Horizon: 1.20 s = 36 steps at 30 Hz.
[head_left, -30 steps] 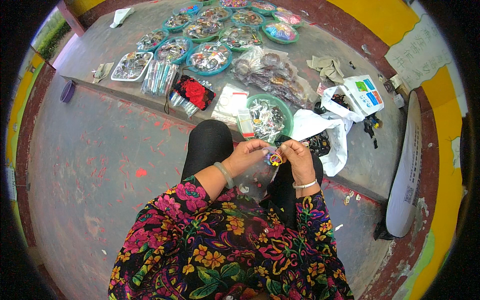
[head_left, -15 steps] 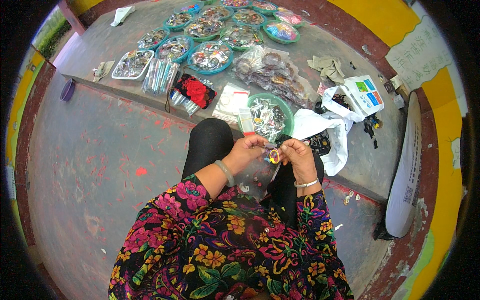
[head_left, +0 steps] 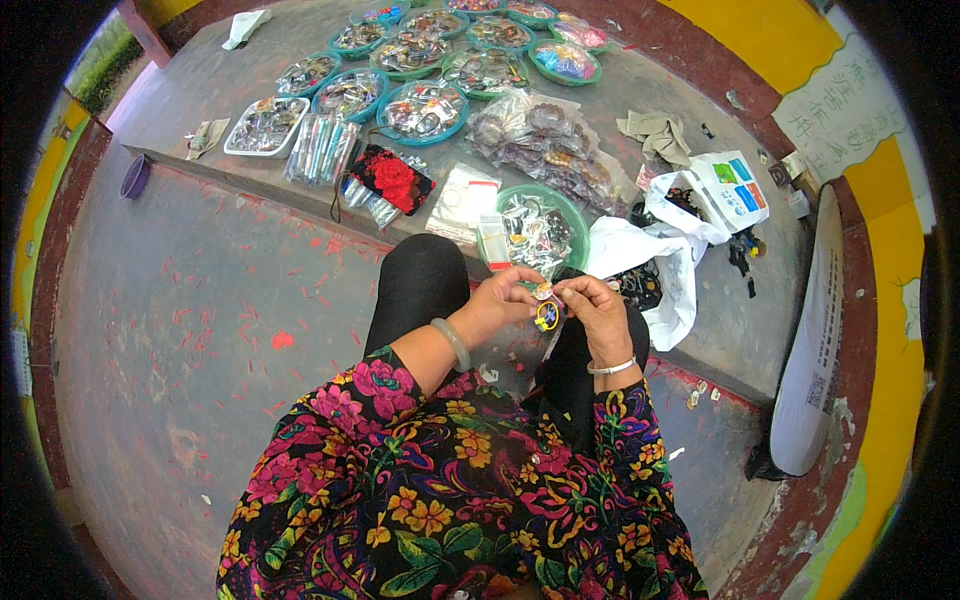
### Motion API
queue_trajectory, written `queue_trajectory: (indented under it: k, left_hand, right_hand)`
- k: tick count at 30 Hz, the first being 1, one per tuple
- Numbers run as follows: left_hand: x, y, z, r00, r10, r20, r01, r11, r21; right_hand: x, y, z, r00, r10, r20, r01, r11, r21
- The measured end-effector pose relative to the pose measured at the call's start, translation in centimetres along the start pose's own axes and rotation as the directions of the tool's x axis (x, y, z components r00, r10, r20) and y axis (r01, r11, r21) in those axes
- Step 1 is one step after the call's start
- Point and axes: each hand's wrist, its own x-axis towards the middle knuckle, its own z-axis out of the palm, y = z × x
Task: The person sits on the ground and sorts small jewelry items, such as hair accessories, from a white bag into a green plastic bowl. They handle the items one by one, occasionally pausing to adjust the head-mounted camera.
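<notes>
Sitting beside a raised grey ledge (head_left: 235, 85), knees near its edge. Lower floor (head_left: 160, 300) grey too, flecked with red scraps. Yellow wall (head_left: 740, 30) above a dark red band (head_left: 720, 65), both bent by the lens.

Containers: round basins crowd the far ledge. Large turquoise basin (head_left: 428, 142) heaped with small bagged pieces; green basin (head_left: 577, 82) farther off, blue and pink contents. White tray (head_left: 258, 153) at left, also full of packets. Nearest the knees, pale green basin (head_left: 584, 228): jumbled dark and whitish bits. White plastic bag (head_left: 678, 315) to its right, mouth open, dark items inside. Purple bowl (head_left: 135, 177) on the lower floor, by the ledge.

Hands: left hand (head_left: 500, 305) and right hand (head_left: 597, 310) both pinch a small yellow-looped trinket (head_left: 546, 317), held between them over the lap. Finer detail too small to read.
</notes>
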Motion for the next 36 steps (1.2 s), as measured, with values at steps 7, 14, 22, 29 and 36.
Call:
queue_trajectory:
  k: [7, 14, 22, 29, 36]
  left_hand:
    - [0.0, -0.1, 0.6, 0.999, 0.042, 0.001, -0.043, 0.999, 0.024]
    - [0.5, -1.3, -0.1, 0.997, 0.029, 0.067, -0.028, 1.0, -0.014]
    - [0.0, 0.0, 0.4, 0.998, -0.016, 0.058, 0.027, 0.98, -0.195]
    - [0.0, 0.3, 0.8, 0.995, -0.078, 0.064, 0.087, 0.987, -0.138]
    - [0.2, -0.3, 0.4, 0.997, -0.072, 0.024, 0.072, 0.997, 0.017]
  right_hand:
    - [0.0, 0.2, -0.9, 0.996, 0.042, 0.079, -0.046, 0.997, 0.055]
    - [0.0, 0.2, -0.9, 0.992, 0.069, 0.109, -0.079, 0.993, 0.091]
    - [0.1, 0.2, -0.8, 0.993, 0.104, 0.048, -0.111, 0.976, 0.188]
    - [0.2, 0.8, -0.6, 0.996, 0.094, 0.004, -0.094, 0.984, 0.149]
    - [0.1, 0.5, -0.4, 0.998, 0.062, -0.004, -0.062, 0.996, 0.063]
